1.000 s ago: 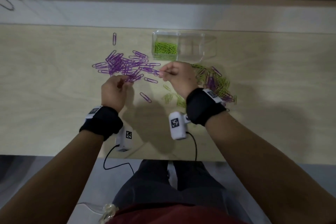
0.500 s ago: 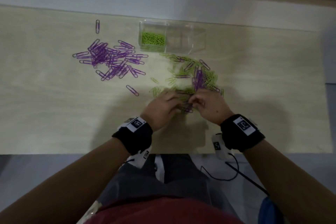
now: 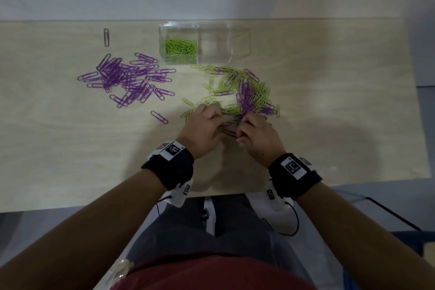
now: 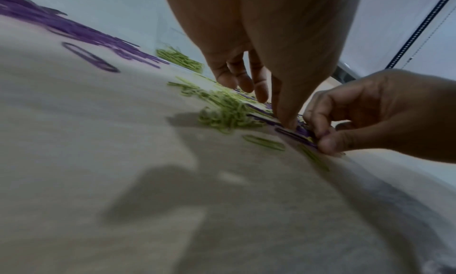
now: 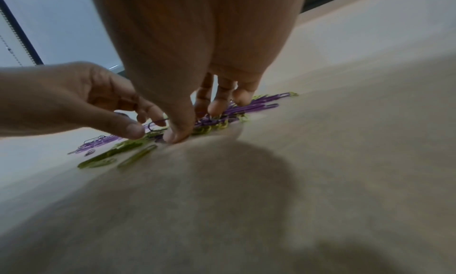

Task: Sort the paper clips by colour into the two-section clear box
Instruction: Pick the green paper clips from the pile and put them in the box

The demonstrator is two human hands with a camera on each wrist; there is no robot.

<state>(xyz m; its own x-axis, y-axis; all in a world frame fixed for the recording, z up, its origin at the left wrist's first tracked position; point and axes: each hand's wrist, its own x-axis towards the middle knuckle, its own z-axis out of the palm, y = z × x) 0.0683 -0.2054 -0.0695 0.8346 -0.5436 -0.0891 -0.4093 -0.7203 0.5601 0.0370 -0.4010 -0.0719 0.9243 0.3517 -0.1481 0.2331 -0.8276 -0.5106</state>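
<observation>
The two-section clear box (image 3: 237,30) stands at the back of the table; its left section holds green clips (image 3: 180,47) and its right section (image 3: 223,42) looks empty. A purple clip pile (image 3: 129,80) lies left of it. In front of the box lies a mixed green and purple pile (image 3: 247,94). Both hands work at the near edge of that pile. My left hand (image 3: 220,125) pinches a purple clip (image 5: 151,126) between thumb and fingers. My right hand (image 3: 240,130) pinches purple clips (image 4: 299,136) against the table.
Single purple clips lie at the far left (image 3: 106,37) and left of my left hand (image 3: 159,117). A few green clips (image 4: 264,142) lie loose by the hands. The table's near edge (image 3: 94,205) runs just behind my wrists, and a pale wall backs the table.
Both hands moved from the purple pile on the left to the near edge of the mixed pile half a second ago and have stayed there, picking at clips.
</observation>
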